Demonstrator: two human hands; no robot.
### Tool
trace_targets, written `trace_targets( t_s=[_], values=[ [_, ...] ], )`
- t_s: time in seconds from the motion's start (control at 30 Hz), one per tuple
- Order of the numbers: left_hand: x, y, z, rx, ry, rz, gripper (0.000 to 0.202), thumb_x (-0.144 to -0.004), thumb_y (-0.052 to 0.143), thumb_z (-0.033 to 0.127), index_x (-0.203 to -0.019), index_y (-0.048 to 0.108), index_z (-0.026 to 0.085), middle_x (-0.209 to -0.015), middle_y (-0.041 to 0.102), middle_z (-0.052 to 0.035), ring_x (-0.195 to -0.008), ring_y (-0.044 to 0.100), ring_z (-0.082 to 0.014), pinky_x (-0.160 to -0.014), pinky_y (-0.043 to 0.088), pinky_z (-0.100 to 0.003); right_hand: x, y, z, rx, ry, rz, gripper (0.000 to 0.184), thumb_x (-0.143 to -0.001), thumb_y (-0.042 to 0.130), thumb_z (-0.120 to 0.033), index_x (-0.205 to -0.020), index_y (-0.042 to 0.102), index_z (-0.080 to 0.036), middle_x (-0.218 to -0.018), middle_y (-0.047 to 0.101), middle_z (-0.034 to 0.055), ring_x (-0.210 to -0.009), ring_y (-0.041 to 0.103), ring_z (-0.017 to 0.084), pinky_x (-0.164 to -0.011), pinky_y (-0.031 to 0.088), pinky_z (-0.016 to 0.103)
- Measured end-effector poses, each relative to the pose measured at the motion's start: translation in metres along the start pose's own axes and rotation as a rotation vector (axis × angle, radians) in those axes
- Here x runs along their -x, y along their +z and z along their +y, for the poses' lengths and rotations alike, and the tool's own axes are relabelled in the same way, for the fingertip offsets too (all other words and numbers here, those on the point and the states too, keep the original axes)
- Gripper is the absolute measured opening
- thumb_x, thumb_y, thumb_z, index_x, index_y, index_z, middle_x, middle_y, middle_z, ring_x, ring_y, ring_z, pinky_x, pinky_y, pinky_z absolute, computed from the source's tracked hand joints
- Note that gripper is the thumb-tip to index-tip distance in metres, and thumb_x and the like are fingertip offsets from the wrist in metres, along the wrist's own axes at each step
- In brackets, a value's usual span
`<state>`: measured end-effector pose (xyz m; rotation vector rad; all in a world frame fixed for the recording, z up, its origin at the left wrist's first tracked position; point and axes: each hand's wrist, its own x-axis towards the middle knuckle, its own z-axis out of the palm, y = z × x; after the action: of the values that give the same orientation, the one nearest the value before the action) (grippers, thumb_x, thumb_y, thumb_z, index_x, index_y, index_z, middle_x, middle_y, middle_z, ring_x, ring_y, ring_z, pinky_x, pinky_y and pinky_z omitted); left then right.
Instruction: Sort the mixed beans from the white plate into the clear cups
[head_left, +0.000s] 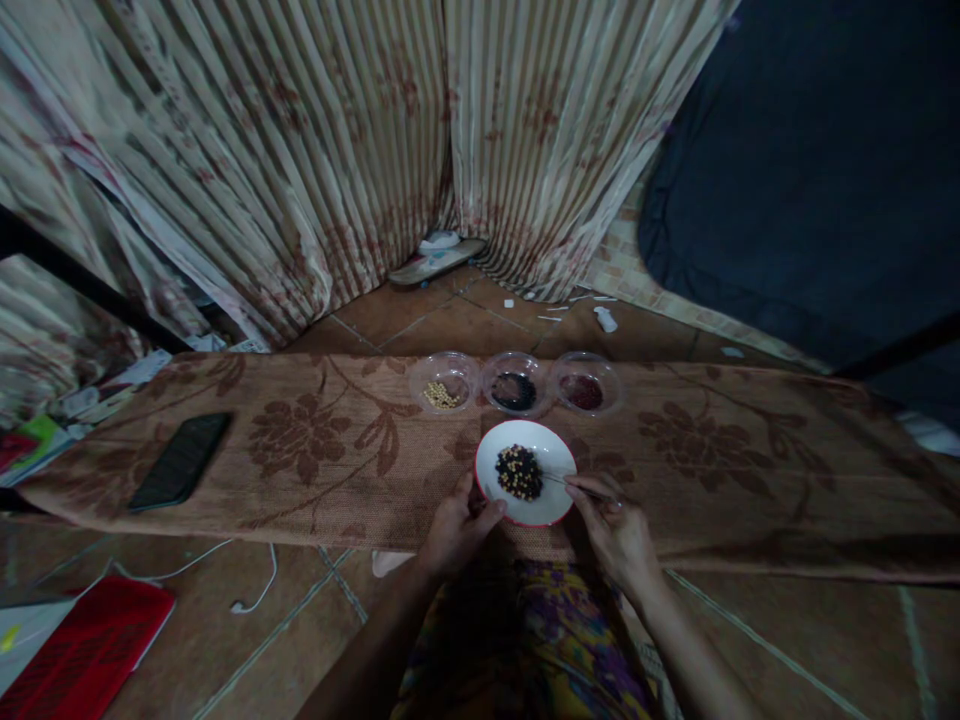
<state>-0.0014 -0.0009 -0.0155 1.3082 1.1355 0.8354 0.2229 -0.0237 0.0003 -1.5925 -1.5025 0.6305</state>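
A white plate with a red rim [556,452] sits on a brown flowered cloth [330,450] and holds a small heap of mixed dark and pale beans [519,472]. My left hand [457,528] grips the plate's near left edge, fingers closed on the rim. My right hand [615,525] pinches thin metal tweezers [564,482] whose tip points into the heap. Behind the plate stand three clear bowls: pale beans [442,383], black beans [514,382], red beans [585,383].
A black phone [180,462] lies on the cloth at the left. A red folder [79,655] and a white cable [251,590] lie on the tiled floor. Striped curtains [300,150] hang behind, with a sandal [435,262] at their foot.
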Motion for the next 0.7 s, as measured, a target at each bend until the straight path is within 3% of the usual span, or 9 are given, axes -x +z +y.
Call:
trace_targets(
  t_s=[0.43, 0.7],
  values=[
    [0.0005, -0.0024, 0.0042, -0.015, -0.004, -0.012, 0.053, -0.083, 0.063, 0.037, -0.131, 0.049, 0.019, -0.111, 0.071, -0.0054, -0.093, 0.067, -0.0214, -0.085, 0.053, -0.031, -0.0016, 0.0017, -0.0027, 0.006, -0.034, 0.013, 0.029, -0.089, 0.052, -0.044, -0.09, 0.07, -0.022, -0.094, 0.068, 0.0076, -0.089, 0.065, 0.021, -0.078, 0.052, 0.033],
    [0.0002, -0.0017, 0.0037, 0.002, -0.001, -0.022, 0.057, -0.083, 0.062, 0.036, -0.135, 0.044, 0.02, -0.114, 0.07, -0.0048, -0.097, 0.067, -0.0213, -0.089, 0.052, -0.032, -0.0011, 0.0022, -0.0021, 0.022, -0.033, 0.013, 0.029, -0.089, 0.052, -0.044, -0.091, 0.07, -0.021, -0.095, 0.068, 0.0076, -0.09, 0.064, 0.021, -0.079, 0.051, 0.034]
  ],
)
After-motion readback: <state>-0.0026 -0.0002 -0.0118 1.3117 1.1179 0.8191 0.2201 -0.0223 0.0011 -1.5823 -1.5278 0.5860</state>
